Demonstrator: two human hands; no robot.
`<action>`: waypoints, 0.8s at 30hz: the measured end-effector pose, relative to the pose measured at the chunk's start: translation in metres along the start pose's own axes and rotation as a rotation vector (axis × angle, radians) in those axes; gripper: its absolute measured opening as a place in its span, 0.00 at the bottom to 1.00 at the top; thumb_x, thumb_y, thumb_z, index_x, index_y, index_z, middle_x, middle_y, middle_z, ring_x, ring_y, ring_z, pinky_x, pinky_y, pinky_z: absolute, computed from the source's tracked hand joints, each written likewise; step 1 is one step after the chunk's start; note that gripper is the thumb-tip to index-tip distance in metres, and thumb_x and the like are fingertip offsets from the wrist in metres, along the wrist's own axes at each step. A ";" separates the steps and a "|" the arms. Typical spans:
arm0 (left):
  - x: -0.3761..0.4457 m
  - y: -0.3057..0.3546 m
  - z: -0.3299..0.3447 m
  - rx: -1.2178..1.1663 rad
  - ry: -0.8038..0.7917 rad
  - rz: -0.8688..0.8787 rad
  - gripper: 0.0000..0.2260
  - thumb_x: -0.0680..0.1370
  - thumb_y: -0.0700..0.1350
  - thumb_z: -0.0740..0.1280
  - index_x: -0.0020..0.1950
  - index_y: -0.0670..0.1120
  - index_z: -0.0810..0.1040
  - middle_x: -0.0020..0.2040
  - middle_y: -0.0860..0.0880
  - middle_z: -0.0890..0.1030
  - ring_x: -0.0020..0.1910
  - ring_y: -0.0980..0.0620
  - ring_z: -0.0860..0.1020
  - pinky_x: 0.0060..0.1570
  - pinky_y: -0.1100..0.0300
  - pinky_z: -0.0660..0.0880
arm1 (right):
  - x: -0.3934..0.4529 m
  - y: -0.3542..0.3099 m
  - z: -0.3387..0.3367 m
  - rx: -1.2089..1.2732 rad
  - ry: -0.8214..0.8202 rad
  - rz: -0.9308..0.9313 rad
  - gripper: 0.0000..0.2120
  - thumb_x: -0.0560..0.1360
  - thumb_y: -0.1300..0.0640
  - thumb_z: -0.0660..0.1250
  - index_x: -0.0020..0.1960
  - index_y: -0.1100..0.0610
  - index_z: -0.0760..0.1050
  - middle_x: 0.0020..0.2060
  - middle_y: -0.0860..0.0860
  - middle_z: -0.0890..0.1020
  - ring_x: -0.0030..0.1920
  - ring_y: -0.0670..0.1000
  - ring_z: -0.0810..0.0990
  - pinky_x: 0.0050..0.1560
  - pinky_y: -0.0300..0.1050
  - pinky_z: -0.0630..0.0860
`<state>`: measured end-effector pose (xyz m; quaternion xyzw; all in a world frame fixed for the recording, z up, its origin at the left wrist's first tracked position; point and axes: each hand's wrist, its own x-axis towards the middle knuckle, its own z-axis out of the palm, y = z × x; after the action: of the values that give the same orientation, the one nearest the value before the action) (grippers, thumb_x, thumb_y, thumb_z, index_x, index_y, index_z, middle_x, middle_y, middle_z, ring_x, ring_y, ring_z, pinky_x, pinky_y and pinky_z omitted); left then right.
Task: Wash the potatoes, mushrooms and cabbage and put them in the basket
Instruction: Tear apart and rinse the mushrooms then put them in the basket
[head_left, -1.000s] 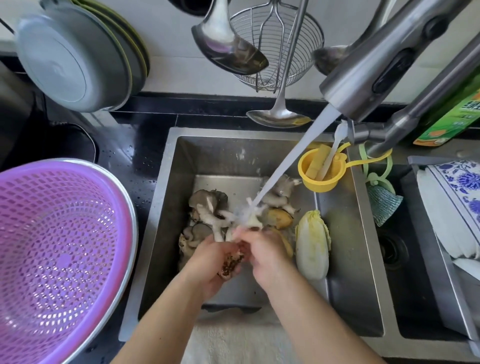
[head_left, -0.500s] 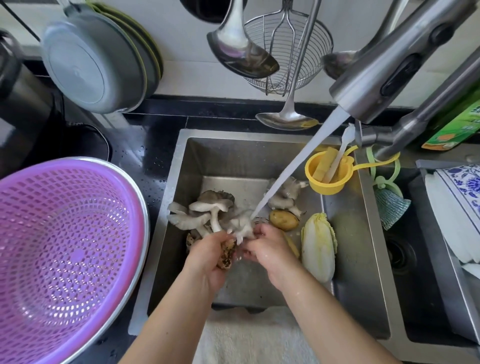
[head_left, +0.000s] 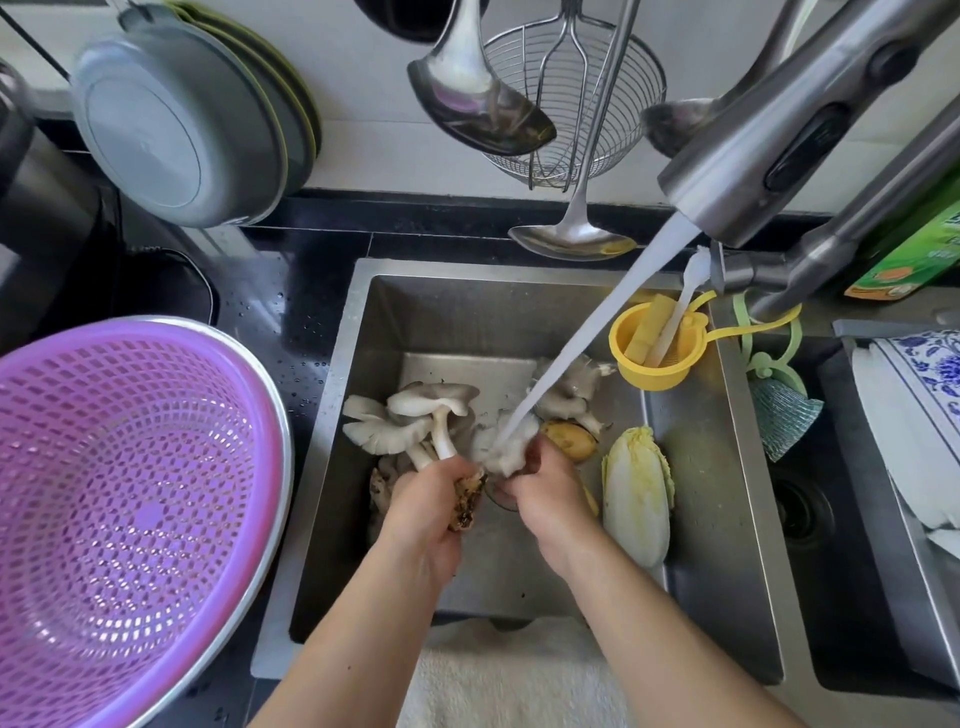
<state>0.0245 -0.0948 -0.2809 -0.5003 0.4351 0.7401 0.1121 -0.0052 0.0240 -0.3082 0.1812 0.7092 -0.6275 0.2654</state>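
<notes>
Both hands work low in the sink (head_left: 332, 415) under the stream of water (head_left: 597, 332) that slants down from the faucet (head_left: 779, 130). The left hand (head_left: 421, 512) is curled round the dirty brown base of a mushroom cluster (head_left: 415, 415), whose pale caps fan out beyond its knuckles and to its left. The right hand (head_left: 545, 493) sits just beside the left, its fingers curled round a white mushroom piece (head_left: 501, 444) exactly where the water lands. Just beyond the right hand lies a potato (head_left: 569, 439), and further back from it more loose mushrooms (head_left: 566, 389) rest on the sink floor. The cabbage (head_left: 636, 499) lies lengthwise immediately to the right of the right hand, apart from it. The purple basket (head_left: 130, 509) stands on the dark tabletop (head_left: 291, 312) well to the left of the left hand, outside the sink. A yellow strainer cup (head_left: 657, 345) hangs at the sink's far right edge, beyond the right hand. Ladles (head_left: 478, 98) and a wire skimmer (head_left: 571, 104) hang on the wall above. A pale towel (head_left: 509, 675) lies at the sink's near edge, between the forearms.
</notes>
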 end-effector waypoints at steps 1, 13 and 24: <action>-0.001 0.001 0.000 0.010 -0.007 0.008 0.18 0.73 0.37 0.71 0.63 0.36 0.80 0.50 0.39 0.86 0.46 0.42 0.85 0.48 0.49 0.82 | 0.000 0.000 -0.001 0.109 -0.039 0.024 0.18 0.77 0.71 0.66 0.58 0.51 0.79 0.53 0.50 0.86 0.55 0.52 0.85 0.57 0.51 0.83; 0.000 0.008 0.000 0.024 0.002 0.005 0.15 0.74 0.33 0.69 0.61 0.33 0.79 0.52 0.32 0.85 0.47 0.36 0.84 0.55 0.39 0.81 | -0.001 -0.005 0.017 0.372 -0.122 0.175 0.12 0.86 0.58 0.60 0.58 0.55 0.82 0.46 0.52 0.88 0.45 0.51 0.85 0.43 0.46 0.80; 0.009 0.009 -0.020 -0.003 0.029 -0.028 0.12 0.77 0.32 0.66 0.58 0.35 0.82 0.57 0.35 0.85 0.55 0.39 0.83 0.56 0.48 0.78 | 0.005 -0.028 0.006 0.742 -0.266 0.511 0.11 0.84 0.66 0.59 0.62 0.68 0.75 0.39 0.58 0.85 0.33 0.48 0.79 0.33 0.40 0.80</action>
<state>0.0271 -0.1176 -0.2863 -0.5173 0.4286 0.7318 0.1152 -0.0250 0.0138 -0.2897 0.3505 0.3293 -0.7711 0.4173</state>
